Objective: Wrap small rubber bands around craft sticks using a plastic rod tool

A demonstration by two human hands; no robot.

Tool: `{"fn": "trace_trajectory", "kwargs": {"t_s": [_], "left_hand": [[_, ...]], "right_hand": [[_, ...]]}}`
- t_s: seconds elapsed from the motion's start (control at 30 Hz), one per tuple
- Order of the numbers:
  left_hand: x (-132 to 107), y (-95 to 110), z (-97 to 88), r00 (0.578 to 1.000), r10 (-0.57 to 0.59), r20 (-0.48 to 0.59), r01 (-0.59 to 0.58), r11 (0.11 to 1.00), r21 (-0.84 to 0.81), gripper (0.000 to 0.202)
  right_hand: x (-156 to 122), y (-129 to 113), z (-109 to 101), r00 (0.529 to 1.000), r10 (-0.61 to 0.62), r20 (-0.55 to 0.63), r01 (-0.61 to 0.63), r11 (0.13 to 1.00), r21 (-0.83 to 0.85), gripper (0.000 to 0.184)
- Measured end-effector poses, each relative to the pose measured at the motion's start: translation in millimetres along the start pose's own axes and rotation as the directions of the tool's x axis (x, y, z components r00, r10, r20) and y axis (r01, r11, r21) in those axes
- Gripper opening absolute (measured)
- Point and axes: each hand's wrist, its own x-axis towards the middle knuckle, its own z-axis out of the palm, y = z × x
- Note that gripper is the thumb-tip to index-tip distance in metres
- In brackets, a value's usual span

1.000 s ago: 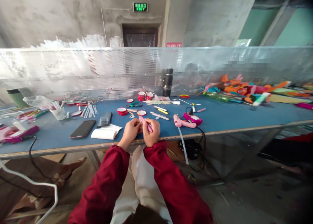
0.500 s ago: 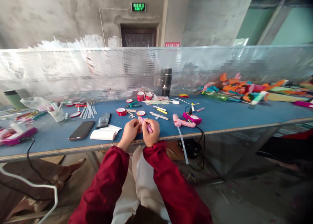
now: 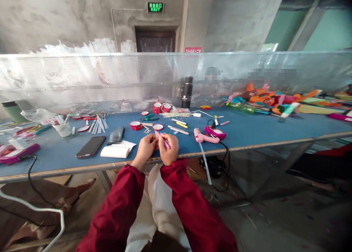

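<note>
My right hand is closed around a pink-purple pen, its tip slanting up to the left. My left hand is closed in a pinch right beside it, fingers nearly touching the right ones. What the left fingers hold is too small and hidden to name. Just beyond both hands lies a round red-rimmed white disc. A stack of similar discs sits to its left, with short wooden sticks between. Past my right hand lie a yellow-and-white pen and pale glue sticks.
A pink glue gun lies at the right, its stick hanging over the table edge. Left are a phone, folded white paper and a cup of sticks. A black flask stands before the perforated metal screen.
Both hands stay in almost the same place, with the pen still in the right one. The whole view has shifted very slightly.
</note>
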Motion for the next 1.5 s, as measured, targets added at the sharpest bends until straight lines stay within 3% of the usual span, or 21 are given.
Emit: {"fn": "trace_trajectory", "kwargs": {"t_s": [0.7,1.5], "left_hand": [[1.1,-2.8,-0.4,0.999,0.054,-0.007,-0.053,0.995,0.084,0.018],[0.7,-1.6,-0.6,0.999,0.033,-0.004,-0.033,0.995,0.095,0.022]], "right_hand": [[0.2,-0.8,-1.1,1.000,-0.004,0.009,0.004,1.000,0.016,0.012],[-1.1,-2.1,0.4,0.998,0.057,-0.010,-0.056,0.997,0.051,0.014]]}}
